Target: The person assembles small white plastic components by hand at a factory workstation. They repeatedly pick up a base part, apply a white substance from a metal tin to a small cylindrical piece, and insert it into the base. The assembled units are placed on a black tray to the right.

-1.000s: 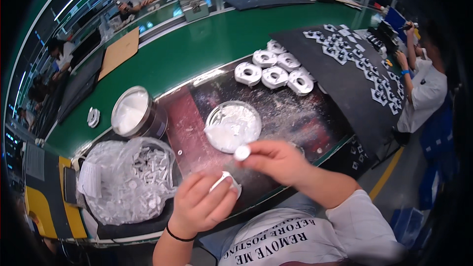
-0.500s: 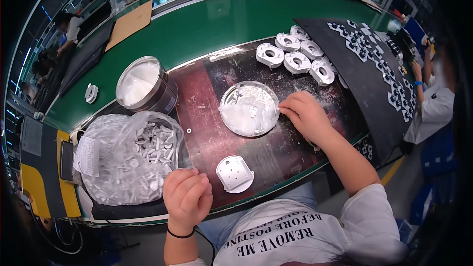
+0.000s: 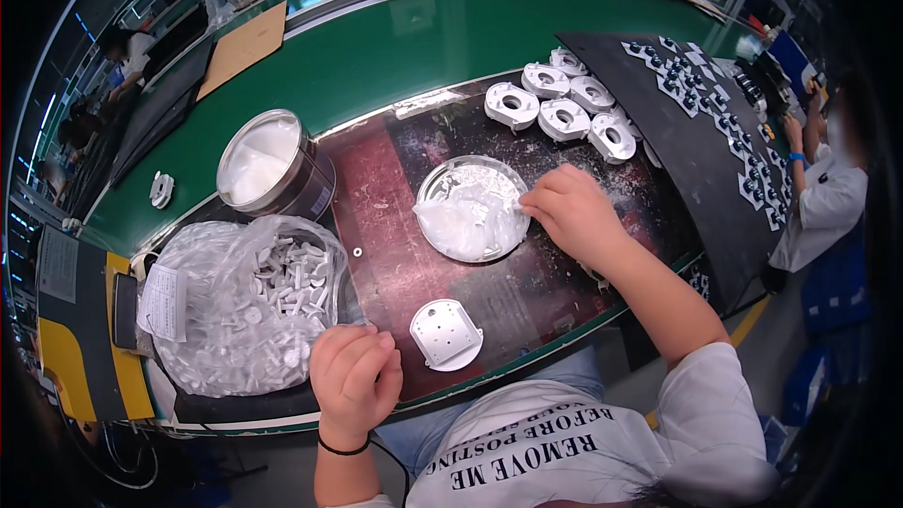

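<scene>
My right hand [image 3: 572, 218] is at the right rim of a round, shallow metal lid [image 3: 435, 186], thumb and fingers pinched together. Its fingertips meet the edge of a glossy white paste [image 3: 475, 218] heaped in the lid; what they pinch is too small to make out. Near the table's front edge, my left hand [image 3: 356, 378] is closed with curled fingers, and any content is hidden. Between the hands lies a white metal plate [image 3: 446, 334] with small holes and one rounded side. Left of my left hand sits a clear plastic bag [image 3: 202, 339] of small pale grey parts [image 3: 296, 277].
An open metal can [image 3: 315, 179] of white material stands behind the bag. White ring-shaped housings [image 3: 564, 119] are grouped at back right, beside a black board [image 3: 658, 146] bearing several small assemblies. A small washer [image 3: 357, 252] lies left of the lid. Another person [image 3: 828, 193] sits at right.
My right hand has moved slightly left and up, its fingertips now against the paste at the lid's rim. The left hand keeps its closed pose.
</scene>
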`<act>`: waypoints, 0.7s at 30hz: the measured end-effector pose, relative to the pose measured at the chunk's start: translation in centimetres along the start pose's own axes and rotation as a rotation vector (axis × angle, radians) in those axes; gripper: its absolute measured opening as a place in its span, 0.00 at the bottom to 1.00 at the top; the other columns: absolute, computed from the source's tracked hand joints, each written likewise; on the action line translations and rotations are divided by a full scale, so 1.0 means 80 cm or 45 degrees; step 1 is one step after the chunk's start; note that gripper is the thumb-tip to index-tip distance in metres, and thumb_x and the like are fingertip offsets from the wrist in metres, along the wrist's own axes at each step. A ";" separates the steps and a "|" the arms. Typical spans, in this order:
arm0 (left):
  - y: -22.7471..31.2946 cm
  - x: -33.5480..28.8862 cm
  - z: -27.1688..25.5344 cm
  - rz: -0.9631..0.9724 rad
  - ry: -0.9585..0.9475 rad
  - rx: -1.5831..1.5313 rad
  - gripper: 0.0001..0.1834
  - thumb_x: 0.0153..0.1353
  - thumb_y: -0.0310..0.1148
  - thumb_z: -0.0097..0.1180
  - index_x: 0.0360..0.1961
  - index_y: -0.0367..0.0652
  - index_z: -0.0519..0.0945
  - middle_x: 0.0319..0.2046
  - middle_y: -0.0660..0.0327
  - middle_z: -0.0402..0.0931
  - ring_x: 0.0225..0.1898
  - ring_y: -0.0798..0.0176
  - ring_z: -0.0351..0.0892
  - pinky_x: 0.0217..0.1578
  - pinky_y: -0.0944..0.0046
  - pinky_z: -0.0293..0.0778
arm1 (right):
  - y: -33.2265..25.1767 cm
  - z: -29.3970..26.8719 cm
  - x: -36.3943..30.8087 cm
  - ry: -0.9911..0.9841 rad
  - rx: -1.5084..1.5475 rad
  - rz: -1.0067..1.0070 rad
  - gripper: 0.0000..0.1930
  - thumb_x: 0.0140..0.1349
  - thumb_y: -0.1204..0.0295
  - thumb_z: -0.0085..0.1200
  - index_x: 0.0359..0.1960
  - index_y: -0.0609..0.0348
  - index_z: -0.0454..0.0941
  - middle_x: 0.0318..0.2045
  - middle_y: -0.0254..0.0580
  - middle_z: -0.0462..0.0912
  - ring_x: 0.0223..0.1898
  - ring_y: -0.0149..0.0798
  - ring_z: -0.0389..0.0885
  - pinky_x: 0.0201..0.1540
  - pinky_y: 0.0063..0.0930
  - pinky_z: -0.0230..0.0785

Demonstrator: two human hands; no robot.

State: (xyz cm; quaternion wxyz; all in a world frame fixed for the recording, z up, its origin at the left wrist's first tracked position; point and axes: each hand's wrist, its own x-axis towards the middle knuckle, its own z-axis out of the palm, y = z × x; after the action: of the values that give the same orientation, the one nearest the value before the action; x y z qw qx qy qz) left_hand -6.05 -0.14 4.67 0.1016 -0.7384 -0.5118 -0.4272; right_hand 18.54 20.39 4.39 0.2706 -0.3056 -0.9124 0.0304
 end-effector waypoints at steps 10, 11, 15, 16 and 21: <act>0.000 -0.001 0.000 -0.004 0.007 0.003 0.18 0.43 0.20 0.60 0.39 0.41 0.75 0.31 0.60 0.76 0.33 0.55 0.77 0.32 0.56 0.73 | -0.001 0.004 -0.001 0.020 -0.035 -0.008 0.04 0.51 0.71 0.59 0.28 0.55 0.80 0.30 0.35 0.77 0.37 0.41 0.74 0.41 0.34 0.65; 0.000 -0.002 0.000 -0.005 0.007 0.007 0.18 0.43 0.20 0.60 0.39 0.41 0.74 0.31 0.60 0.76 0.33 0.55 0.77 0.32 0.56 0.73 | -0.002 0.004 -0.001 0.024 -0.041 -0.007 0.04 0.51 0.71 0.59 0.27 0.55 0.80 0.30 0.35 0.77 0.37 0.41 0.73 0.41 0.34 0.65; 0.000 -0.006 -0.001 -0.019 -0.020 -0.004 0.19 0.46 0.20 0.58 0.42 0.41 0.73 0.33 0.59 0.76 0.35 0.54 0.76 0.36 0.55 0.72 | -0.001 0.004 -0.002 0.029 -0.031 -0.004 0.04 0.51 0.71 0.59 0.28 0.56 0.81 0.30 0.35 0.77 0.37 0.41 0.73 0.42 0.34 0.65; 0.000 -0.007 -0.002 -0.025 -0.033 -0.013 0.19 0.47 0.20 0.57 0.43 0.42 0.73 0.33 0.59 0.76 0.35 0.53 0.76 0.38 0.54 0.71 | -0.001 0.004 -0.002 0.030 -0.028 0.001 0.04 0.51 0.71 0.59 0.28 0.56 0.81 0.30 0.36 0.77 0.37 0.41 0.73 0.42 0.35 0.65; -0.001 -0.006 -0.001 -0.025 -0.010 -0.004 0.19 0.44 0.20 0.59 0.40 0.41 0.74 0.32 0.60 0.76 0.34 0.55 0.76 0.35 0.55 0.72 | 0.001 0.004 -0.005 0.026 0.068 0.101 0.04 0.53 0.70 0.58 0.28 0.56 0.81 0.29 0.38 0.76 0.37 0.42 0.73 0.42 0.35 0.66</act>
State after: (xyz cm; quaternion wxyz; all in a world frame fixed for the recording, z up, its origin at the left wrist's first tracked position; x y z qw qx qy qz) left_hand -6.24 -0.49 4.35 0.0944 -0.7351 -0.5189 -0.4261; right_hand 18.69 20.23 3.93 0.2863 -0.3347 -0.8956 0.0622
